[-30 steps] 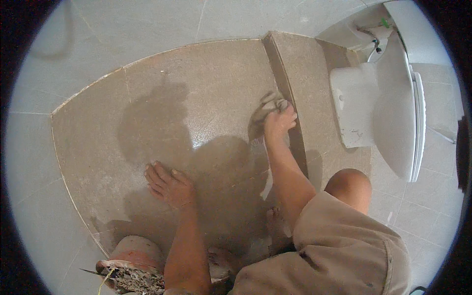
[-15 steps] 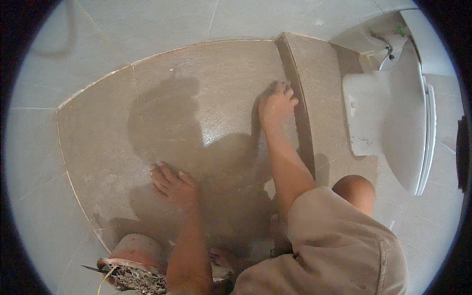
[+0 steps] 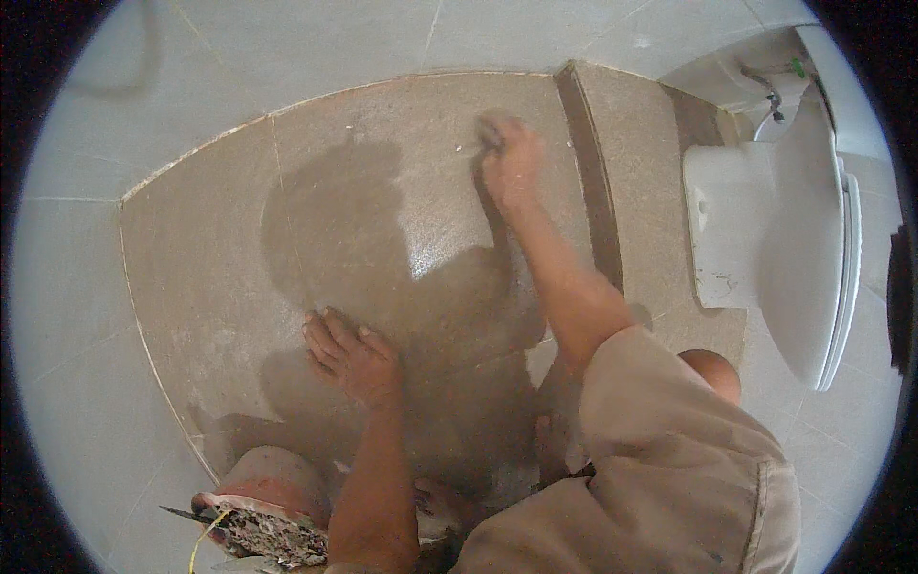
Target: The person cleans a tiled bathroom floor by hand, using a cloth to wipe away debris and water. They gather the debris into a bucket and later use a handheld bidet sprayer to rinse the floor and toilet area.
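My left hand lies on the tan tiled floor with its fingers stretched out, holding nothing. Farther off, my right hand reaches toward the back of the floor, left of the low step. Its fingers are bent round a small greyish thing, like a pad or sponge; motion blur hides its exact kind. That thing is pressed against or very near the floor. Tiny pale crumbs lie close to it.
A tilted reddish bucket with rubble, a dark pointed blade and a yellow cord stands at lower left. A step edge runs along the right, with a white toilet beyond it. Grey tiled walls border the floor.
My right hand has moved left and slightly farther away from the step edge, with the greyish thing in it. My left hand stays on the floor; the whole view has shifted a little.
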Demonstrator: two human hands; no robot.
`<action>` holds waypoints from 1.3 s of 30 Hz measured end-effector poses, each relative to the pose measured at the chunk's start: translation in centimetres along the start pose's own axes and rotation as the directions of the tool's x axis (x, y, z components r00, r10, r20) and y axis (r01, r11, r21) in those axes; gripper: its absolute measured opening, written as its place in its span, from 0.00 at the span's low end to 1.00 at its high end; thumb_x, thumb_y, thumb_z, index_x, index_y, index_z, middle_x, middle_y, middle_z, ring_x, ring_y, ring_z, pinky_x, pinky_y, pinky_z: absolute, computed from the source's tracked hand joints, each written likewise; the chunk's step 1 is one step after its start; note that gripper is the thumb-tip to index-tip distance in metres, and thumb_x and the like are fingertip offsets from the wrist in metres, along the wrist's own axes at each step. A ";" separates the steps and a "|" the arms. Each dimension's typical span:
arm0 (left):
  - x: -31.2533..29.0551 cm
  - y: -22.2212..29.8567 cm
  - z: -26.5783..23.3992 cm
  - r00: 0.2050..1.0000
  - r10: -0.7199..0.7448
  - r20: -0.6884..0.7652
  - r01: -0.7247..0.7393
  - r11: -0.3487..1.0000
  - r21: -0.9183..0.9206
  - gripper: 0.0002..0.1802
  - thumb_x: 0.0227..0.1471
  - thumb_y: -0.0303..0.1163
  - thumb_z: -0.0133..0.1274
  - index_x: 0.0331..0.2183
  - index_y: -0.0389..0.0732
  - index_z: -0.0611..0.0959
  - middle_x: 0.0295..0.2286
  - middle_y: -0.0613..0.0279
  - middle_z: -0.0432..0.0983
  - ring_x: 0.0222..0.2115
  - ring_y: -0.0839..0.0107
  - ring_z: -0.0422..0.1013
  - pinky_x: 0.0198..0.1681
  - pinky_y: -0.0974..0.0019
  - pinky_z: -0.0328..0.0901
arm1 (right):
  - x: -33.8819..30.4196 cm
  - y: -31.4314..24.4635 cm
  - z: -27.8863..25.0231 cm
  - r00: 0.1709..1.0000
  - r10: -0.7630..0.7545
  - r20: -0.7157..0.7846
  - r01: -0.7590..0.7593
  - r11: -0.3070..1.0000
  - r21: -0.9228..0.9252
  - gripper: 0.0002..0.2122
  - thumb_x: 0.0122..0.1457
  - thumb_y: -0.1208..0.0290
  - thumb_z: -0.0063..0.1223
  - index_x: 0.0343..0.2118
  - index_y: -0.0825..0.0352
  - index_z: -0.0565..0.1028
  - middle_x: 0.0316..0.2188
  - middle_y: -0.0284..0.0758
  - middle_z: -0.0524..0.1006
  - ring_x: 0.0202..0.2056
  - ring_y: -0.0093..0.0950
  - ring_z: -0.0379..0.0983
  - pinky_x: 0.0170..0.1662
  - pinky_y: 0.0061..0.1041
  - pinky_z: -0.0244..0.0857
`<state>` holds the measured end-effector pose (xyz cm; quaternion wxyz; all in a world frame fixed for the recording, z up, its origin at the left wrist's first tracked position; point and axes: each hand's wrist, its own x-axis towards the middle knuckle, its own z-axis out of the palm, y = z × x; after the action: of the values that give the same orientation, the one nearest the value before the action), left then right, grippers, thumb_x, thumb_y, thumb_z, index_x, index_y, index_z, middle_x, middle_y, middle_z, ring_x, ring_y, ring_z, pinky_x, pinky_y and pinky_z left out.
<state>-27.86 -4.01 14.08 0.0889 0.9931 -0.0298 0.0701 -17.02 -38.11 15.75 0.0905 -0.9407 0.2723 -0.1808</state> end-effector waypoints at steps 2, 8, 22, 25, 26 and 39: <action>0.0 0.1 0.2 1.000 -0.006 0.013 0.006 1.000 -0.022 0.33 0.63 0.42 0.44 0.66 0.41 0.63 0.68 0.50 0.54 0.69 0.50 0.50 0.68 0.40 0.46 | 1.1 0.2 0.0 0.975 -0.207 0.087 0.183 0.956 0.229 0.23 0.53 0.70 0.62 0.55 0.58 0.78 0.58 0.44 0.73 0.54 0.43 0.69 0.59 0.47 0.59; 0.1 -0.2 -0.5 0.998 -0.027 0.056 0.029 0.999 -0.028 0.34 0.63 0.41 0.44 0.66 0.42 0.63 0.69 0.52 0.52 0.69 0.50 0.49 0.69 0.39 0.44 | -0.6 4.0 1.3 0.881 0.370 -0.295 -0.443 0.864 -0.241 0.20 0.54 0.69 0.59 0.52 0.59 0.80 0.54 0.41 0.77 0.58 0.43 0.69 0.59 0.43 0.59; 0.1 -1.1 -0.3 0.998 -0.029 0.055 0.029 1.000 -0.006 0.36 0.60 0.41 0.47 0.66 0.41 0.64 0.68 0.49 0.54 0.70 0.51 0.46 0.69 0.40 0.43 | 4.3 -3.8 5.4 0.983 0.046 -0.180 -0.001 0.970 0.242 0.20 0.50 0.76 0.58 0.49 0.60 0.81 0.53 0.42 0.78 0.58 0.44 0.69 0.62 0.45 0.60; 0.3 -1.6 -0.6 0.992 -0.079 0.099 0.079 0.997 0.001 0.36 0.60 0.41 0.47 0.66 0.41 0.65 0.68 0.49 0.53 0.70 0.51 0.46 0.69 0.40 0.43 | 4.3 -8.5 2.8 0.987 0.159 -0.039 -0.159 0.987 -0.008 0.16 0.55 0.75 0.55 0.47 0.61 0.82 0.50 0.42 0.78 0.53 0.45 0.72 0.58 0.47 0.64; 0.3 -1.1 -0.8 0.992 -0.074 0.105 0.076 0.997 -0.013 0.35 0.60 0.41 0.46 0.66 0.41 0.64 0.68 0.49 0.53 0.70 0.51 0.47 0.69 0.39 0.42 | 5.0 -9.2 3.6 0.985 0.170 -0.007 -0.169 0.982 0.082 0.15 0.55 0.75 0.55 0.46 0.60 0.83 0.50 0.41 0.78 0.53 0.45 0.72 0.57 0.47 0.64; 0.0 -2.0 -0.2 0.983 -0.113 0.147 0.120 0.992 -0.040 0.36 0.60 0.41 0.48 0.66 0.42 0.63 0.69 0.50 0.51 0.70 0.51 0.46 0.69 0.37 0.41 | -3.0 -4.8 0.2 0.982 0.015 -0.190 0.018 0.985 0.170 0.18 0.53 0.77 0.60 0.49 0.61 0.81 0.45 0.44 0.82 0.46 0.46 0.76 0.51 0.44 0.67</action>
<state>-27.71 -2.05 13.97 0.1145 0.9932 0.0206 -0.0081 -17.01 -32.43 16.03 0.1445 -0.9079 0.2627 -0.2930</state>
